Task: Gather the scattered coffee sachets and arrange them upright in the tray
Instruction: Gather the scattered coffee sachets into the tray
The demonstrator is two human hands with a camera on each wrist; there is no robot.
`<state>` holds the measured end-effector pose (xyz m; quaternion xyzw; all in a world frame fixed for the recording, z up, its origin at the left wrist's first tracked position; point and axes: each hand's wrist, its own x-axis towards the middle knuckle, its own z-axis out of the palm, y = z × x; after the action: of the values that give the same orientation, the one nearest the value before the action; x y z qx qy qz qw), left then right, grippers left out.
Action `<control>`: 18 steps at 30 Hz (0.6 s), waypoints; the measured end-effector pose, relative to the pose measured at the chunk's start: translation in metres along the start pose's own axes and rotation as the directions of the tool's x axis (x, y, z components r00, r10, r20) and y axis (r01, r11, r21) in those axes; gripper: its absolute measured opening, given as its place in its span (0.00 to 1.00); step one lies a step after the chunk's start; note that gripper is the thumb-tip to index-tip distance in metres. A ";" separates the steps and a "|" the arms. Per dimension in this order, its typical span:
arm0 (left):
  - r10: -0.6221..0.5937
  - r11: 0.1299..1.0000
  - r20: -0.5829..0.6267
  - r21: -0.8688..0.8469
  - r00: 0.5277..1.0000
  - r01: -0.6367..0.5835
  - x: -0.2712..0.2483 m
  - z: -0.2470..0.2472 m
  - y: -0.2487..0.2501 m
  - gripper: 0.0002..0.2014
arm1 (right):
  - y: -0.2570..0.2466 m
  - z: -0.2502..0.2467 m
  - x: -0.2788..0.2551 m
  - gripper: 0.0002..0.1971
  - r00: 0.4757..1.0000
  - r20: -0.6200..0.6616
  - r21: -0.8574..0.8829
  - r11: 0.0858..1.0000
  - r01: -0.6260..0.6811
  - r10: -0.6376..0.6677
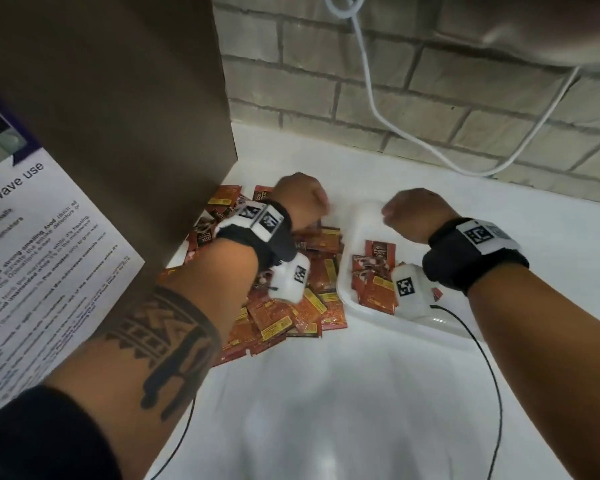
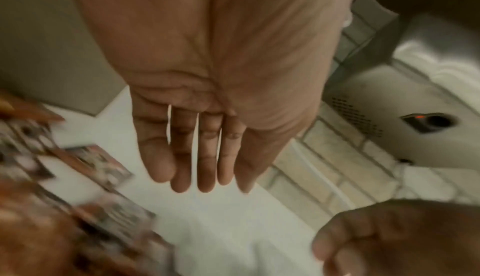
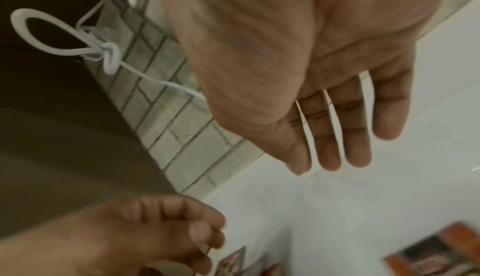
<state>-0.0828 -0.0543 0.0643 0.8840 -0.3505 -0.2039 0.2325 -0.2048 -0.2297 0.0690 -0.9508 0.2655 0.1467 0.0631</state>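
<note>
Up at the far end of the tray (image 1: 440,327), the right hand (image 1: 418,216) hovers with fingers straight and slightly spread, holding nothing; the right wrist view shows the bare palm and four extended fingers (image 3: 330,137) over white surface. Just left of the tray's far end, the left hand (image 1: 300,199) hangs above the back of the sachet pile, its fingers (image 2: 205,157) likewise straight and loose with nothing in them. The two hands are close together but not touching.

Inside the tray, a small group of coffee sachets (image 1: 374,271) lies near its middle; one dark-faced sachet stands more or less upright behind the others, while the rest lean or lie flat, partly hidden by the white wrist unit (image 1: 409,289). Left of the tray, touching its long edge, the main heap of sachets (image 1: 291,306) sprawls across the white bench (image 1: 326,393) up to a brown panel (image 1: 118,98). Beyond the tray runs a grey brick wall (image 1: 430,98) with a white cable (image 1: 413,133) hanging across it. A printed microwave notice (image 1: 32,254) hangs far left of the tray.
</note>
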 end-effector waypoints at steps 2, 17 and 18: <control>-0.114 0.973 0.111 0.212 0.987 0.089 0.002 -0.008 -0.026 0.17 | -0.030 -0.004 0.008 0.18 0.999 0.009 0.053 0.998 0.045 -0.046; -0.151 0.895 0.086 0.434 0.985 0.100 0.011 0.026 -0.105 0.34 | -0.148 0.018 0.059 0.30 0.912 0.409 0.212 0.974 -0.078 -0.015; -0.154 0.891 0.074 0.441 0.985 0.106 0.012 0.027 -0.108 0.36 | -0.147 0.023 0.065 0.32 0.923 0.384 0.140 0.989 -0.045 -0.012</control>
<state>-0.0319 -0.0002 -0.0199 0.9229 -0.3390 -0.1826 -0.0044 -0.0806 -0.1315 0.0334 -0.8942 0.2660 0.3107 0.1822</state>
